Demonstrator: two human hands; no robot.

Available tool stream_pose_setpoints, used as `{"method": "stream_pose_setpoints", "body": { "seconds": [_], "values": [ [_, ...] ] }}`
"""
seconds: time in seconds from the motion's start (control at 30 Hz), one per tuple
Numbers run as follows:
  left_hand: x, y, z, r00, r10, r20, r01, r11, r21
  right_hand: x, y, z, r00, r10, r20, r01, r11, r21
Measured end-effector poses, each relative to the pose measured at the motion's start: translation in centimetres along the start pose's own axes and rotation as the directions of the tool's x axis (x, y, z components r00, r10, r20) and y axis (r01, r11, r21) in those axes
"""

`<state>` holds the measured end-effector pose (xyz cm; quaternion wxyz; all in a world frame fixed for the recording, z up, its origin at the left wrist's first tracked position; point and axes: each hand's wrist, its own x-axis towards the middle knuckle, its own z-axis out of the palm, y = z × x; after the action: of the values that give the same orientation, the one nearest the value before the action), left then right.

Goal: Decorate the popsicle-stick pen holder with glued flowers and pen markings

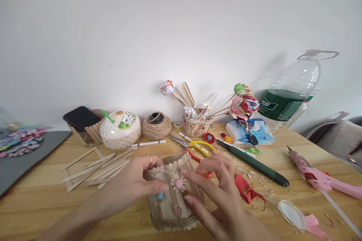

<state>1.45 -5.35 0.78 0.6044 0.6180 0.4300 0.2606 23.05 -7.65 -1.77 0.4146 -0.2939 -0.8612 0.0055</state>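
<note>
A small holder made of craft sticks (166,211) stands tilted in front of me, with a scalloped top edge and twine near its base. A pale flower with a pink centre (179,183), a blue-centred flower (160,196) and a pinkish round piece (177,210) decorate its front. My left hand (141,180) grips the upper left rim, thumb on the front and the other fingers going behind the edge. Beside the pale flower, my right hand (219,192) has its fingers apart. Its index fingertip is at the petals and its thumb lies against the front panel.
Loose craft sticks (98,167) lie left. Behind are a wrapped coconut (120,131), twine ball (157,126) and a pot of paper flowers (198,126). Scissors (183,143), a green-handled tool (257,165), red scraps (244,188), a pink glue gun (316,175) and a large bottle (285,101) are rightward.
</note>
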Motion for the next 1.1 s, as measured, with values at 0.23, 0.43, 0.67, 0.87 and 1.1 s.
{"method": "stream_pose_setpoints", "body": {
  "seconds": [0.23,0.43,0.67,0.87,1.1],
  "values": [
    [0.2,-0.2,-0.4,0.999,-0.030,0.011,0.031,0.999,-0.021,-0.3,0.2,0.2,0.988,0.141,-0.058,-0.136,0.987,0.089],
    [0.2,-0.2,-0.4,0.998,-0.058,-0.019,0.058,0.998,-0.030,0.0,0.5,0.3,0.981,0.097,-0.170,-0.074,0.988,0.134],
    [0.4,-0.2,-0.4,0.998,-0.053,-0.020,0.051,0.996,-0.067,-0.1,0.3,0.5,0.989,-0.012,-0.146,0.033,0.989,0.145],
    [0.5,-0.5,-0.6,0.999,-0.033,0.028,0.035,0.996,-0.081,-0.4,0.6,0.7,0.994,0.007,-0.113,0.011,0.988,0.157],
    [0.2,-0.5,-0.8,1.000,-0.007,0.029,0.008,0.999,-0.045,-0.8,2.1,1.0,0.960,0.148,0.236,-0.227,0.906,0.358]
  ]
}}
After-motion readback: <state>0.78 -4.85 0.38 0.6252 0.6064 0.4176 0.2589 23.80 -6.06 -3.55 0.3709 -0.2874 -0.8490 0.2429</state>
